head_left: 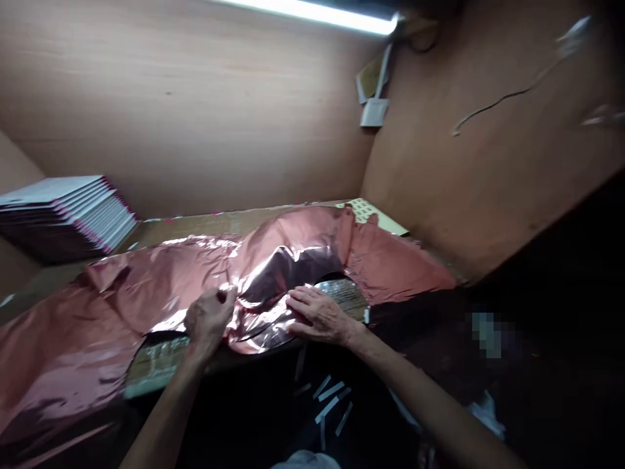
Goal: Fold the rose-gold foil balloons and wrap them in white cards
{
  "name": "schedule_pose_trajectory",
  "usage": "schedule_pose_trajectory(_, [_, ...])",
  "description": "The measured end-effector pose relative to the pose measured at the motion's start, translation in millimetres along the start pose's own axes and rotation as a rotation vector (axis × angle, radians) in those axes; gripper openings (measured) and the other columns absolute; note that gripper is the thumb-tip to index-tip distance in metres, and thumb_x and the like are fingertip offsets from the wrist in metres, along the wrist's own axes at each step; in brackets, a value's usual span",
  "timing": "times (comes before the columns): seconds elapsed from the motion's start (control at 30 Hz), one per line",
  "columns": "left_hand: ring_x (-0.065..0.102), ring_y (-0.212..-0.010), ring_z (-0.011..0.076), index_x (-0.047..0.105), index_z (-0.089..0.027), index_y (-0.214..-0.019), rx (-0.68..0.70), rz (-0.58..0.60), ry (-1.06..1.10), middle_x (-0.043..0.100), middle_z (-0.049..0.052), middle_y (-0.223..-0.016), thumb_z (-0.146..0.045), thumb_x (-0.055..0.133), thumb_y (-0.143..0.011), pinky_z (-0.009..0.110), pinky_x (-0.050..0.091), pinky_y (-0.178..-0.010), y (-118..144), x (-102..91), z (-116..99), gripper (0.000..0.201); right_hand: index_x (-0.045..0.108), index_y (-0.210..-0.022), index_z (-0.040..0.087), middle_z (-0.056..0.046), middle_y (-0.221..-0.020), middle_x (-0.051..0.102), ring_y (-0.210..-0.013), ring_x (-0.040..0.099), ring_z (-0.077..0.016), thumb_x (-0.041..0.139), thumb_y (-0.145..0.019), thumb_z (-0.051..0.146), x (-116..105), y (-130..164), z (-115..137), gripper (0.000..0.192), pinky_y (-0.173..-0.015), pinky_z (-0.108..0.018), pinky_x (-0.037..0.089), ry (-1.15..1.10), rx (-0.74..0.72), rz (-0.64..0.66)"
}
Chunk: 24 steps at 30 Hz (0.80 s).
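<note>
A large crumpled sheet of shiny pink foil [161,280] lies spread across the wooden bench [205,225]. My left hand [209,318] is closed, pinching a fold of the foil near the bench's front edge. Just to the right, my right hand [319,314] lies flat, fingers spread, pressing the foil down. A silvery plate-like piece [347,294] shows under the foil beside my right hand. Part of the foil hangs over the front edge at the left.
A stack of white-and-pink flat booklets [63,212] sits at the back left. Wooden walls close the bench behind and on the right. A light strip [312,13] runs overhead. Several small white strips [329,404] lie below the bench edge.
</note>
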<state>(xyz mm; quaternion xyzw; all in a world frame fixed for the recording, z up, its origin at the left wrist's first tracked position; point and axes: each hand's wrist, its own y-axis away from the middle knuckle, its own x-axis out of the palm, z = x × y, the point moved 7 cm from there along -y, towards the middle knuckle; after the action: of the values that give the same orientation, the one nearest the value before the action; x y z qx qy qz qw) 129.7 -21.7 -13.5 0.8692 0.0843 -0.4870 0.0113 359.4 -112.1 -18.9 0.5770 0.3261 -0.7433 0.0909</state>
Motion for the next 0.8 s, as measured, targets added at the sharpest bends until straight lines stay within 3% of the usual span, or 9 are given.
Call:
schedule_pose_trajectory(0.1, [0.056, -0.118, 0.037, 0.059, -0.009, -0.123, 0.249, -0.175, -0.189, 0.062, 0.022, -0.123, -0.048, 0.05, -0.087, 0.044, 0.045, -0.093, -1, -1.7, -2, 0.054, 0.055, -0.132, 0.015, -0.014, -0.136, 0.056, -0.13, 0.047, -0.0308, 0.063, -0.091, 0.046, 8, 5, 9, 0.051, -0.108, -0.047, 0.042, -0.048, 0.007, -0.002])
schedule_pose_trajectory(0.17, [0.04, -0.134, 0.0383, 0.051, -0.011, -0.135, 0.411, -0.155, -0.283, 0.049, 0.022, -0.142, -0.046, 0.045, -0.091, 0.048, 0.037, -0.104, 0, 12.8, -6, 0.057, 0.056, -0.131, 0.015, -0.014, -0.135, 0.057, -0.13, 0.048, -0.0303, 0.063, -0.092, 0.043, 10, 5, 16, 0.049, -0.107, -0.048, 0.043, -0.071, -0.013, -0.024])
schedule_pose_trajectory(0.3, [0.033, -0.137, 0.0406, 0.05, -0.014, -0.137, 0.482, -0.034, -0.361, 0.044, 0.021, -0.147, -0.046, 0.041, -0.094, 0.057, 0.026, -0.108, 2, 38.5, -9, 0.054, 0.056, -0.13, 0.014, -0.014, -0.131, 0.06, -0.128, 0.051, -0.0282, 0.061, -0.094, 0.037, 10, 2, 29, 0.043, -0.106, -0.048, 0.045, -0.064, -0.059, -0.033])
schedule_pose_trajectory(0.4, [0.036, -0.136, 0.038, 0.053, -0.014, -0.132, 0.504, -0.01, -0.296, 0.046, 0.021, -0.144, -0.045, 0.039, -0.095, 0.055, 0.029, -0.108, -2, 28.4, -5, 0.05, 0.056, -0.129, 0.014, -0.014, -0.13, 0.061, -0.125, 0.053, -0.0276, 0.058, -0.096, 0.034, 7, 1, 34, 0.038, -0.104, -0.047, 0.047, -0.057, -0.063, -0.031])
schedule_pose_trajectory(0.5, [0.046, -0.127, 0.0349, 0.058, -0.011, -0.123, 0.321, -0.188, -0.199, 0.054, 0.022, -0.134, -0.048, 0.037, -0.094, 0.048, 0.036, -0.105, -24, -19.4, 31, 0.051, 0.056, -0.128, 0.012, -0.016, -0.136, 0.056, -0.127, 0.05, -0.0306, 0.059, -0.095, 0.031, 2, 4, 38, 0.038, -0.103, -0.049, 0.048, -0.015, -0.052, -0.047])
schedule_pose_trajectory(0.6, [0.048, -0.124, 0.0409, 0.057, -0.005, -0.121, -0.159, -0.369, -0.144, 0.055, 0.029, -0.127, -0.051, 0.041, -0.089, 0.053, 0.039, -0.101, -50, -71.2, 100, 0.058, 0.055, -0.129, 0.011, -0.017, -0.136, 0.056, -0.128, 0.05, -0.0323, 0.059, -0.094, 0.028, 1, 8, 47, 0.039, -0.101, -0.05, 0.051, 0.015, -0.096, -0.073])
schedule_pose_trajectory(0.67, [0.051, -0.12, 0.047, 0.059, -0.001, -0.115, -0.391, -0.339, -0.102, 0.057, 0.035, -0.121, -0.053, 0.045, -0.086, 0.058, 0.042, -0.093, -65, -86.1, 135, 0.062, 0.057, -0.129, 0.011, -0.016, -0.132, 0.059, -0.124, 0.054, -0.0317, 0.057, -0.095, 0.024, 4, 10, 51, 0.037, -0.097, -0.048, 0.054, 0.02, -0.141, -0.092])
schedule_pose_trajectory(0.7, [0.054, -0.115, 0.0484, 0.062, -0.001, -0.109, -0.439, -0.298, -0.073, 0.059, 0.036, -0.116, -0.054, 0.048, -0.083, 0.058, 0.044, -0.088, -73, -88.6, 146, 0.061, 0.057, -0.128, 0.011, -0.015, -0.13, 0.06, -0.122, 0.055, -0.0316, 0.055, -0.095, 0.023, 7, 10, 53, 0.035, -0.095, -0.048, 0.055, 0.023, -0.159, -0.104])
schedule_pose_trajectory(0.8, [0.063, -0.098, 0.046, 0.067, -0.007, -0.083, -0.396, -0.199, 0.018, 0.068, 0.029, -0.089, -0.049, 0.059, -0.075, 0.05, 0.048, -0.077, -95, -91.6, 150, 0.044, 0.06, -0.125, 0.01, -0.016, -0.129, 0.061, -0.12, 0.057, -0.0322, 0.053, -0.095, 0.021, 15, 10, 55, 0.032, -0.094, -0.047, 0.056, 0.044, -0.191, -0.155])
